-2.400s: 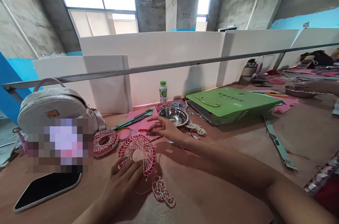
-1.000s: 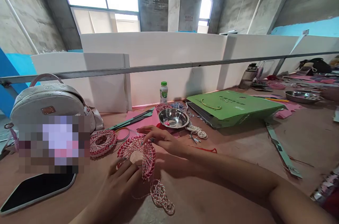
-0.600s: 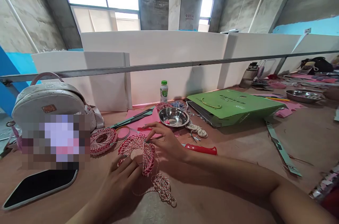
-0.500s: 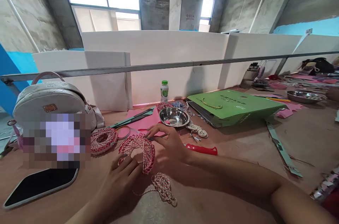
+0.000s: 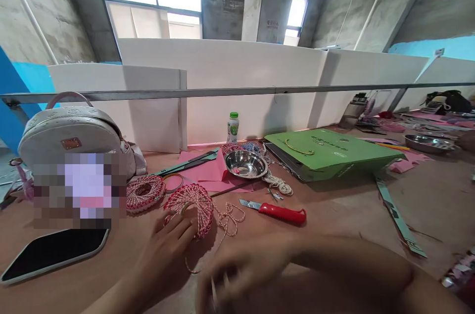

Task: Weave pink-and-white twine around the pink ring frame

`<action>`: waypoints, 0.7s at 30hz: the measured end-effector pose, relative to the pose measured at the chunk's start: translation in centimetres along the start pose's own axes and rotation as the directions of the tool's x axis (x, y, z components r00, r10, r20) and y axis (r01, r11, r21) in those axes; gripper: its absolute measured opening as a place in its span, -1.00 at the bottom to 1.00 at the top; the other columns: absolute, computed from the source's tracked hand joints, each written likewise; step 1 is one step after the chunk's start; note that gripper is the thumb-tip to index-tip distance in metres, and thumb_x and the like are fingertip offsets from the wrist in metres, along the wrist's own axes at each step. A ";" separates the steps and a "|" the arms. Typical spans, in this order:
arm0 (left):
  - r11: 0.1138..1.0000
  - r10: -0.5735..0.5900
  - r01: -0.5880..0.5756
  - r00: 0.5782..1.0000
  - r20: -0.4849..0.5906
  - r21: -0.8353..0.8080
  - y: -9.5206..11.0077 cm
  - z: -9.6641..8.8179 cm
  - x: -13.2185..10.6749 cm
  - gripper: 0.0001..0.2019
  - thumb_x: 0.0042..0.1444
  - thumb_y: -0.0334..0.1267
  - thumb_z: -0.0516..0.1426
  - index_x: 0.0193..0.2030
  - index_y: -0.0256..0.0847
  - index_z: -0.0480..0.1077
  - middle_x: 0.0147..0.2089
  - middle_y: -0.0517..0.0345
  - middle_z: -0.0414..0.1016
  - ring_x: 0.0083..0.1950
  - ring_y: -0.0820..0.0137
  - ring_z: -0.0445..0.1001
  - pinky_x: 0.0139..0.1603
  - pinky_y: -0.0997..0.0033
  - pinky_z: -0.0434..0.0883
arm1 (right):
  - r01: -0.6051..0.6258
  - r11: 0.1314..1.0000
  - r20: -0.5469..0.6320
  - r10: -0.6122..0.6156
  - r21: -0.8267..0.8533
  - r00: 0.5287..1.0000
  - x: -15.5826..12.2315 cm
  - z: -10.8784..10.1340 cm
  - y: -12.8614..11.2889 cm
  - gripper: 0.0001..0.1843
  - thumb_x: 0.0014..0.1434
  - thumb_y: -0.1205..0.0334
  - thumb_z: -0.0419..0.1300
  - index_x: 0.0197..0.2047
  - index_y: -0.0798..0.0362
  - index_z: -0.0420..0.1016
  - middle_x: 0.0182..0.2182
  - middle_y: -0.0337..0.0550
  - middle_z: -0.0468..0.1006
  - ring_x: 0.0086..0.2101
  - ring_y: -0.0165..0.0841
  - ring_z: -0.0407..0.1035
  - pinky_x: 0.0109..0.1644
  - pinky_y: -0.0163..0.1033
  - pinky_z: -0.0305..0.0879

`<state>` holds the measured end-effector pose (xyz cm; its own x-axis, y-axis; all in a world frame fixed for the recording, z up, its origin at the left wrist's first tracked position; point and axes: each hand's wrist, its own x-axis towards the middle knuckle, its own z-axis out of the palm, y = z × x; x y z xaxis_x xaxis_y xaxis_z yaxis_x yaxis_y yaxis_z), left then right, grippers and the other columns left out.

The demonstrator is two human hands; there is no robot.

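Left hand (image 5: pixel 172 235) holds the ring (image 5: pixel 202 205), its fingers bent over the near left side, which they hide. Right hand (image 5: pixel 241 274), at the near edge, is blurred with curled fingers; something thin and pale shows at the tips, but I cannot tell whether it is gripped.

From the left: the phone (image 5: pixel 55 254) lies near, the backpack (image 5: pixel 67 128) stands farther off, and a second ring (image 5: pixel 146 200) sits just beside the held one. Far of them are the band (image 5: pixel 174 174) and the pink paper (image 5: pixel 198 173). The held ring is left of centre. Cord (image 5: pixel 227 215) lies in loose loops just to its right, one strand running near toward the right hand. Farther off is the bowl (image 5: pixel 246 156); to the right lies the knife (image 5: pixel 282 212), blade pointing left toward those loops.

The step in hand seems to be drawing the cord. To do it well, I would pin the ring firmly without squashing its rim, pull slowly and evenly, and let each loop free itself before it can knot. Slack is best guided left of the blade; better, the knife could sit farther right, by the green bag (image 5: pixel 334 148).
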<state>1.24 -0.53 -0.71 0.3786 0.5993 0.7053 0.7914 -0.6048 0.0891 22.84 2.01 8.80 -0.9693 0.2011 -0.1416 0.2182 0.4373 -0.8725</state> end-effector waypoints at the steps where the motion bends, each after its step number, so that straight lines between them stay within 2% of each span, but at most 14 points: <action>1: 1.000 0.002 -0.002 1.000 -0.004 0.003 0.1 0.0 0.0 -0.84 0.22 -0.32 0.14 -0.08 -0.08 0.46 -0.06 0.10 0.66 0.04 0.19 0.54 0.24 0.13 0.11 | -0.013 0.988 -0.216 -0.020 -0.151 0.976 0.4 -0.9 0.4 -0.80 0.36 0.06 0.18 -0.13 -0.02 0.53 -0.25 -0.22 0.60 -0.28 -0.37 0.48 -0.19 -0.32 0.40; 2: 1.000 0.007 -0.007 1.000 -0.011 0.007 0.1 0.0 0.1 -0.84 0.22 -0.31 0.14 -0.07 -0.09 0.46 -0.06 0.09 0.66 0.04 0.19 0.54 0.23 0.13 0.12 | -0.079 0.953 -0.433 -0.058 -0.293 0.899 0.7 -1.7 1.0 -0.80 0.38 0.08 0.16 -0.11 0.01 0.51 -0.24 -0.19 0.59 -0.30 -0.37 0.44 -0.19 -0.29 0.35; 3: 1.000 0.011 -0.011 1.000 -0.020 0.014 0.1 0.0 0.1 -0.83 0.23 -0.30 0.14 -0.06 -0.09 0.46 -0.05 0.09 0.66 0.03 0.20 0.55 0.23 0.13 0.12 | -0.176 0.905 -0.596 -0.102 -0.389 0.796 1.0 -2.4 1.6 -0.80 0.37 0.07 0.18 -0.09 0.02 0.49 -0.23 -0.17 0.58 -0.32 -0.36 0.41 -0.21 -0.26 0.29; 4: 1.000 0.015 -0.014 1.000 -0.025 0.022 0.1 0.0 0.1 -0.83 0.23 -0.30 0.14 -0.05 -0.10 0.45 -0.04 0.08 0.66 0.02 0.21 0.55 0.23 0.14 0.13 | -0.267 0.862 -0.691 -0.124 -0.430 0.712 1.2 -2.9 2.3 -0.78 0.35 0.05 0.22 -0.09 0.02 0.48 -0.22 -0.16 0.58 -0.33 -0.35 0.39 -0.24 -0.24 0.25; 5: 0.999 0.017 -0.016 0.999 -0.030 0.032 0.1 0.0 0.1 -0.82 0.23 -0.31 0.13 -0.04 -0.10 0.45 -0.03 0.08 0.66 0.02 0.22 0.55 0.22 0.14 0.13 | -0.331 0.831 -0.727 -0.121 -0.446 0.676 1.4 -3.3 3.1 -0.75 0.32 0.03 0.25 -0.09 0.03 0.47 -0.22 -0.15 0.58 -0.33 -0.33 0.38 -0.26 -0.23 0.21; 6: 0.999 0.018 -0.017 0.999 -0.035 0.039 0.0 0.0 0.1 -0.82 0.23 -0.33 0.12 -0.06 -0.11 0.45 -0.02 0.08 0.65 0.02 0.22 0.55 0.22 0.14 0.13 | -0.373 0.810 -0.734 -0.100 -0.452 0.672 1.6 -3.6 3.8 -0.75 0.30 0.02 0.28 -0.13 0.03 0.48 -0.23 -0.15 0.58 -0.34 -0.33 0.37 -0.29 -0.23 0.17; 9: 0.998 0.028 -0.026 0.999 -0.039 0.055 -0.2 0.1 0.0 -0.86 0.24 -0.36 0.10 -0.13 -0.13 0.45 -0.03 0.08 0.66 0.03 0.22 0.56 0.22 0.14 0.13 | -0.428 0.775 -0.709 -0.037 -0.465 0.704 1.8 -4.1 5.1 -0.78 0.32 0.08 0.26 -0.26 0.04 0.50 -0.32 -0.18 0.58 -0.38 -0.36 0.33 -0.34 -0.26 0.06; 13: 0.997 0.044 -0.041 0.998 -0.045 0.067 -0.3 0.1 0.1 -0.88 0.26 -0.34 0.10 -0.12 -0.15 0.45 -0.02 0.05 0.65 0.02 0.22 0.56 0.23 0.15 0.12 | -0.379 0.795 -0.666 -0.041 -0.473 0.744 2.0 -3.7 4.5 -0.80 0.35 0.20 0.22 -0.32 0.08 0.50 -0.41 -0.24 0.55 -0.42 -0.42 0.30 -0.36 -0.30 -0.01; 14: 0.997 0.041 -0.038 0.998 -0.046 0.060 -0.3 0.0 0.2 -0.88 0.27 -0.33 0.10 -0.12 -0.14 0.46 -0.03 0.06 0.66 0.02 0.22 0.56 0.22 0.15 0.12 | -0.346 0.805 -0.637 -0.050 -0.481 0.769 1.9 -3.2 4.0 -0.81 0.35 0.22 0.22 -0.32 0.08 0.49 -0.41 -0.25 0.55 -0.41 -0.43 0.31 -0.35 -0.31 0.02; 16: 0.999 0.021 -0.019 0.999 -0.044 0.045 -0.3 -0.1 0.3 -0.88 0.26 -0.35 0.09 -0.18 -0.13 0.46 -0.08 0.07 0.66 -0.01 0.21 0.55 0.20 0.15 0.13 | -0.253 0.831 -0.516 -0.047 -0.496 0.856 1.5 -1.2 3.0 -0.82 0.36 0.26 0.19 -0.31 0.08 0.49 -0.37 -0.22 0.56 -0.36 -0.40 0.36 -0.31 -0.31 0.12; 18: 0.999 -0.002 0.003 1.000 -0.029 0.036 -0.2 -0.3 0.4 -0.86 0.23 -0.39 0.07 -0.23 -0.13 0.45 -0.10 0.07 0.66 -0.04 0.21 0.55 0.17 0.14 0.15 | -0.144 0.871 -0.307 -0.008 -0.469 0.952 0.8 1.4 2.2 -0.84 0.37 0.23 0.18 -0.26 0.04 0.52 -0.26 -0.17 0.58 -0.25 -0.34 0.44 -0.24 -0.29 0.26; 19: 0.999 -0.011 0.012 1.000 -0.020 0.036 -0.1 -0.4 0.5 -0.84 0.22 -0.41 0.06 -0.24 -0.13 0.45 -0.09 0.07 0.66 -0.05 0.21 0.55 0.17 0.14 0.15 | -0.111 0.887 -0.235 0.003 -0.448 0.972 0.3 2.6 1.9 -0.85 0.38 0.16 0.18 -0.20 -0.01 0.55 -0.18 -0.16 0.59 -0.19 -0.32 0.47 -0.20 -0.28 0.34; 21: 0.999 -0.017 0.018 1.000 -0.016 0.042 0.0 -0.4 0.5 -0.84 0.23 -0.41 0.06 -0.20 -0.13 0.46 -0.06 0.07 0.66 -0.04 0.22 0.55 0.15 0.15 0.16 | -0.085 0.909 -0.175 0.013 -0.408 0.984 -0.5 4.2 1.6 -0.83 0.37 0.10 0.21 -0.03 -0.07 0.54 -0.01 -0.11 0.54 -0.06 -0.27 0.48 -0.06 -0.21 0.46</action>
<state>1.25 -0.47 -0.03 0.3573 0.6010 0.7149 0.8173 -0.5716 0.0721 23.20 -1.04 5.48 -0.9313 0.3575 -0.0691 0.3271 0.7381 -0.5901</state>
